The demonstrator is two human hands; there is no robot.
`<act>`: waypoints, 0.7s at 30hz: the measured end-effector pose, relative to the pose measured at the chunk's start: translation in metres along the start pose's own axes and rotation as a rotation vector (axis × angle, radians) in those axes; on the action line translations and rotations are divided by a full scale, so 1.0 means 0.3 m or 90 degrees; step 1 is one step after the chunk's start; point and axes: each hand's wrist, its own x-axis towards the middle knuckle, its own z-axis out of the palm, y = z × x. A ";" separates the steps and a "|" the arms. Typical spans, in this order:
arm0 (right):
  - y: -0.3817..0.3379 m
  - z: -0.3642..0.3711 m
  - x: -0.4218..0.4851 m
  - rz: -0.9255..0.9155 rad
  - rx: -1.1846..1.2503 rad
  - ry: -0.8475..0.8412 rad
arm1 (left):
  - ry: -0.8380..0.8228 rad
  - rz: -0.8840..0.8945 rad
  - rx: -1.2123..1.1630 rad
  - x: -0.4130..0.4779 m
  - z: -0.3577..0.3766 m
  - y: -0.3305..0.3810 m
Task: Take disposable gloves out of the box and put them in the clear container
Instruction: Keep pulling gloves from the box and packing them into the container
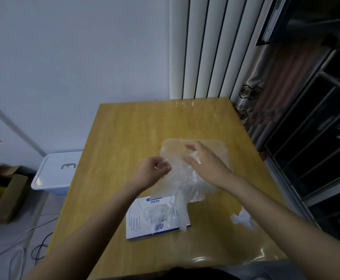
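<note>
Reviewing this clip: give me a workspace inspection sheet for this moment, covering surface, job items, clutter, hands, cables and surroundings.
Surface: wooden table under a glossy clear cover.
Job's things: glove box lying flat near the person, gloves spilling from its opening; clear container beyond it, gloves draped over its near rim.
Clutter: crumpled white piece on the table, right of the box.
Hands: left hand pinches a glove edge; right hand spread open over the container.
Cables: cables on the floor, left.
Surroundings: lidded white bin, cardboard boxes, radiator, curtain.

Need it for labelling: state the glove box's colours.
Glove box: white with blue hand outlines and lettering; head view.
</note>
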 end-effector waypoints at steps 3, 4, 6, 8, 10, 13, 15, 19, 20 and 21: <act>-0.031 0.037 0.005 -0.002 -0.071 -0.077 | -0.047 0.052 0.027 0.006 0.009 0.031; -0.024 0.047 0.013 -0.001 -0.065 -0.065 | -0.037 0.049 0.007 0.007 0.012 0.036; -0.007 0.048 0.030 0.006 -0.002 -0.010 | 0.026 0.019 -0.067 0.002 0.011 0.043; 0.011 0.038 0.041 0.029 0.079 0.035 | 0.081 -0.048 -0.128 -0.009 0.008 0.032; 0.024 0.028 0.051 0.048 0.150 0.063 | 0.077 -0.102 -0.163 -0.025 0.011 0.012; 0.040 0.033 0.071 0.089 0.222 0.065 | 0.037 -0.140 -0.187 -0.029 0.040 -0.018; 0.048 0.038 0.083 0.116 0.259 0.055 | 0.051 -0.128 -0.191 -0.025 0.060 -0.021; 0.072 0.021 0.087 0.143 0.327 0.042 | 0.130 -0.077 -0.163 -0.001 0.072 -0.036; 0.080 0.012 0.087 0.152 0.340 0.042 | 0.151 -0.063 -0.148 0.006 0.067 -0.039; 0.089 0.003 0.088 0.160 0.345 0.050 | 0.169 -0.057 -0.124 0.015 0.059 -0.044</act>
